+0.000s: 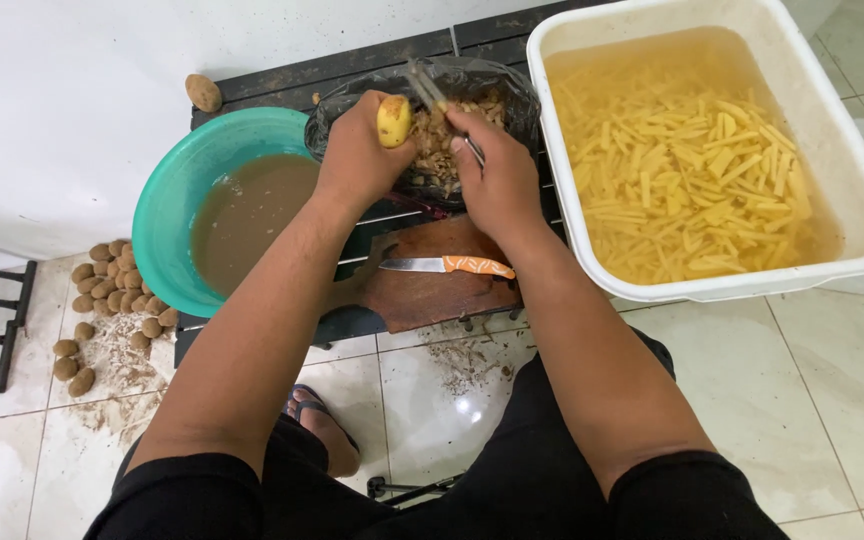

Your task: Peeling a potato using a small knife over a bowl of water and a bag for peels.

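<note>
My left hand [355, 150] grips a partly peeled yellow potato [394, 120] over a black bag of peelings [472, 85]. My right hand [497, 175] holds a metal peeler [427, 88] whose blade reaches toward the potato. Both hands hover above the bag, close together. Brown peelings fill the bag between them.
A teal bowl of muddy water [177, 200] stands at left. A white tub of cut potato sticks in water [862, 190] stands at right. An orange-handled knife [447, 265] lies on a wooden board [432, 295]. Unpeeled potatoes [112, 290] lie on the tiled floor; one potato [203, 92] sits on the dark table.
</note>
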